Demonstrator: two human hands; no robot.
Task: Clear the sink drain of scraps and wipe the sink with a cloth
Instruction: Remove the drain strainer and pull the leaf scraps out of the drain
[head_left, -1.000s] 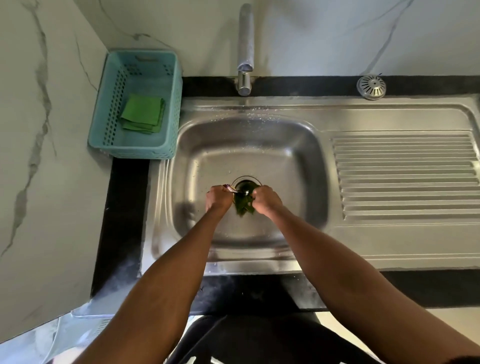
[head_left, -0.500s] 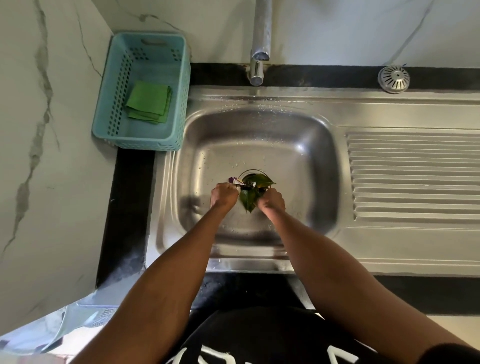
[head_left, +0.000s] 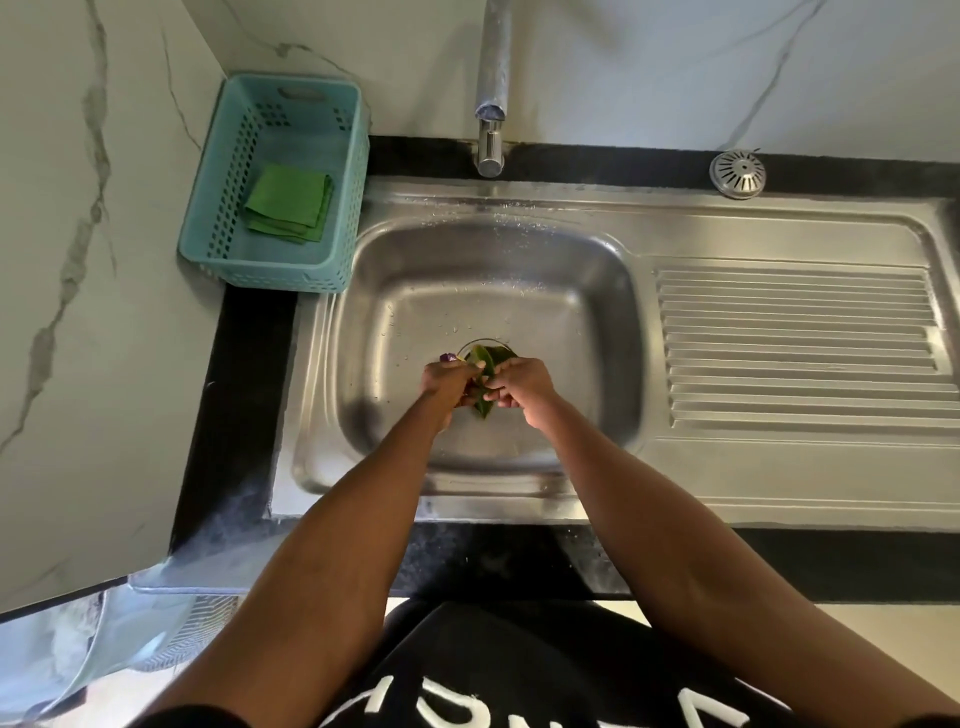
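Observation:
Both my hands are down in the steel sink basin (head_left: 415, 291), just in front of the drain (head_left: 480, 345). My left hand (head_left: 445, 382) and my right hand (head_left: 519, 385) are closed together on a bunch of green leaf scraps (head_left: 488, 358). A small purple scrap (head_left: 448, 357) sticks out above my left hand. More green leaves lie over the drain opening, partly hiding it. A folded green cloth (head_left: 289, 202) lies in the teal basket (head_left: 275, 270) at the sink's back left corner.
The tap (head_left: 491, 104) hangs over the basin's rear edge. A round metal strainer (head_left: 737, 174) sits on the black counter at the back right. The ribbed draining board (head_left: 800, 348) lies to the right. A marble wall stands on the left. Plastic sheeting hangs at lower left.
The camera has shifted, so the sink sits further right in view. My hands have drawn closer together around the leaves, with more of the bunch now gathered between them.

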